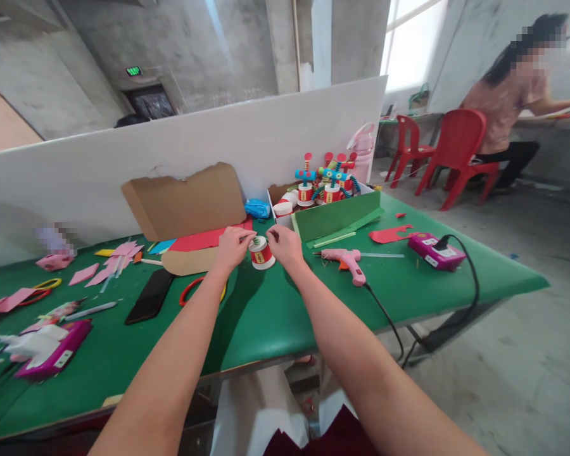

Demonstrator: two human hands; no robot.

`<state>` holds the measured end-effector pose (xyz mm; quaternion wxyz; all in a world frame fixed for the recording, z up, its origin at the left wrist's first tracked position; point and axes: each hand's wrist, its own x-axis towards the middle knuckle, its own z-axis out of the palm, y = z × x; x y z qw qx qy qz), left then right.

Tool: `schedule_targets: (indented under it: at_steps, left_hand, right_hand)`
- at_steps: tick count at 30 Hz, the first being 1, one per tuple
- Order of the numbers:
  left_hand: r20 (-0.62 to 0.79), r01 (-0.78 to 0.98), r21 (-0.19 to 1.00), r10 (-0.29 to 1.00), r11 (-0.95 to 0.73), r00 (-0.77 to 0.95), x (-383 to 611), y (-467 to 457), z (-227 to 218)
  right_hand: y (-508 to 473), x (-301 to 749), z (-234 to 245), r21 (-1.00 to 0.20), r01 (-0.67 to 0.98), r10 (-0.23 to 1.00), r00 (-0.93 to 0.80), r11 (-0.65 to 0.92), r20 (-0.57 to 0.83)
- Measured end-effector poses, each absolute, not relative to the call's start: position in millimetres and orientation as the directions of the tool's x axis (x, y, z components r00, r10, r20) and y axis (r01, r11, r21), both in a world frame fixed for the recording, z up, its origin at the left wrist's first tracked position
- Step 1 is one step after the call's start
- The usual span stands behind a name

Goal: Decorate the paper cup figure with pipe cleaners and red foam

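The paper cup (261, 254), white with a red band, stands upright mid-desk (275, 316), closer to the far edge. The left hand (232, 247) and right hand (285, 246) flank it, fingers pinched narrow on its top rim. A pink glue gun (346, 259) lies near the right hand.

Conc. walls (194, 38), grey floor (527, 354), bright window (408, 44) rt, red chairs (460, 152).
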<state>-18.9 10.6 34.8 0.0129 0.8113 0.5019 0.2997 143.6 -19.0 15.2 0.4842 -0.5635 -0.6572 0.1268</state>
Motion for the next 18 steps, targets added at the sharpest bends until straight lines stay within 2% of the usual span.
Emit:
schedule_targets:
  at_steps: [14,18]
  left_hand:
    - [0.499,0.797,0.334,0.812,-0.503,0.304,-18.3,12.1,32.3]
    - [0.567,0.767,0.349,0.772,-0.539,0.285,-23.5,9.0,34.1]
  right_hand:
    - [-18.3,143.4,14.4,-0.714,0.622,0.868,0.109,0.321,0.485]
    - [-14.5,146.9,13.5,-0.741,0.596,0.867,0.145,0.308,0.477]
